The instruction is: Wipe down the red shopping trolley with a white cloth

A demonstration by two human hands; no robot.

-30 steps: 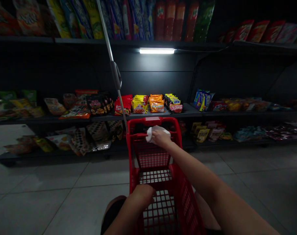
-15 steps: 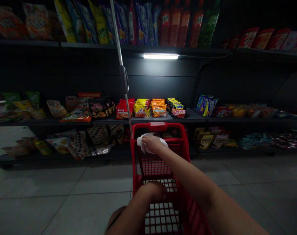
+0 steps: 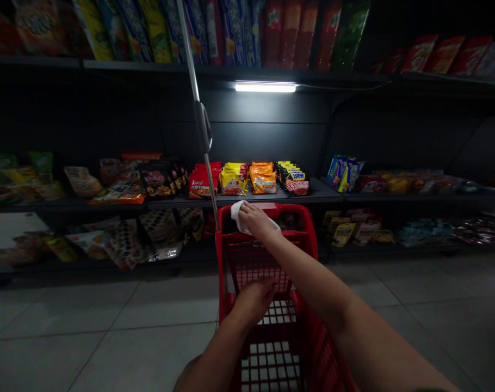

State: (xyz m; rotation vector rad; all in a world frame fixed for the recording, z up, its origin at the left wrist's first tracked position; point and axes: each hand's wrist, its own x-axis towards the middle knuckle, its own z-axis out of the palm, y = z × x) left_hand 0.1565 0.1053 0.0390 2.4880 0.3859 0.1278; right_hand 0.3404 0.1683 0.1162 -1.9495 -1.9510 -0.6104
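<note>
Seen from the aisle, the right forearm (image 3: 333,294) and left forearm (image 3: 218,354) are bare, narrowing smoothly to the bare right hand (image 3: 255,220) and left hand (image 3: 251,302). A thin dark edge (image 3: 429,390), possibly a sleeve's, just shows below the right forearm.

We lose the tops of the snack bags (image 3: 158,27) past the upper edge and the near end of the red shopping cart (image 3: 304,234) past the lower edge; the right hand (image 3: 255,220) hides part of the white cloth (image 3: 240,218); the labels are too small to read.

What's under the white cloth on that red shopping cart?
The white cloth lies on the far rim of the red shopping cart, under the right hand. That stretch of rim is covered, so its surface cannot be seen.
</note>
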